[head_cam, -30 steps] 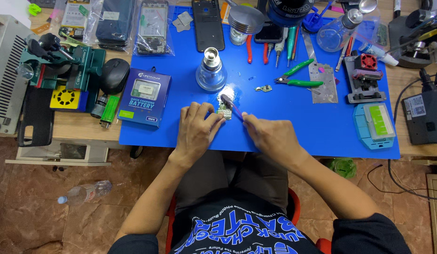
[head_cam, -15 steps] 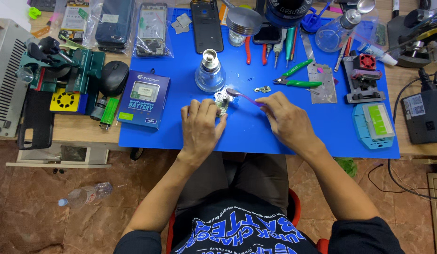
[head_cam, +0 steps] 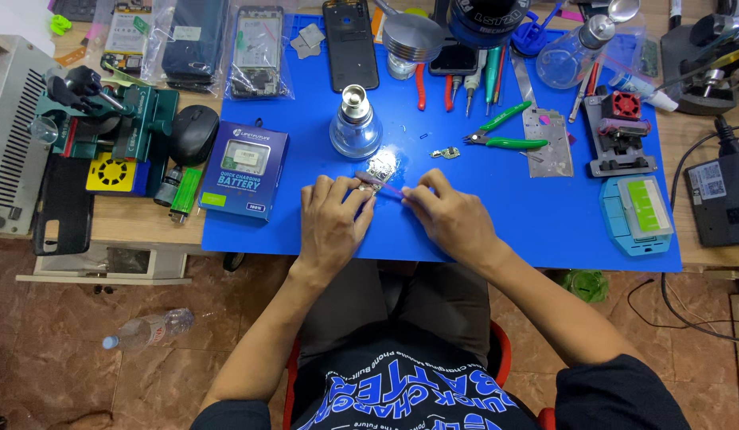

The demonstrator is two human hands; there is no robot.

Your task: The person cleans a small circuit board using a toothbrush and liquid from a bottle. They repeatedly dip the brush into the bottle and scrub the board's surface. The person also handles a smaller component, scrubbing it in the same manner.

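Hands: the left hand [head_cam: 331, 225] and the right hand [head_cam: 453, 219] are held close together over the near middle of the blue silicone work mat [head_cam: 497, 215], fingertips almost meeting
Left grip: fingers are curled and closed on the small silvery circuit board [head_cam: 380, 170], which is pinned flat on the mat at its near edge
Right grip: thumb and fingers are pinched shut on the thin pink-handled tool [head_cam: 383, 186], which is laid slantwise with its far end at the board
Board: it is found on the mat just beyond the fingertips, just in front of the clear glass bottle with a metal cap [head_cam: 356, 123]
Left of the hands: the dark blue cardboard battery box [head_cam: 244, 169] is set near the mat's left edge, with a strip of bare mat between it and the left hand
Right of the hands: a wide bare stretch of mat is left open as far as the pale blue and green plastic jig [head_cam: 638, 212] by the right edge
Far side: the green-handled cutters [head_cam: 503, 142] and a small metal bracket [head_cam: 445, 153] are laid apart from the board
Near edge: the wrists are crossed by the mat's front edge, and the forearms hang over the lap
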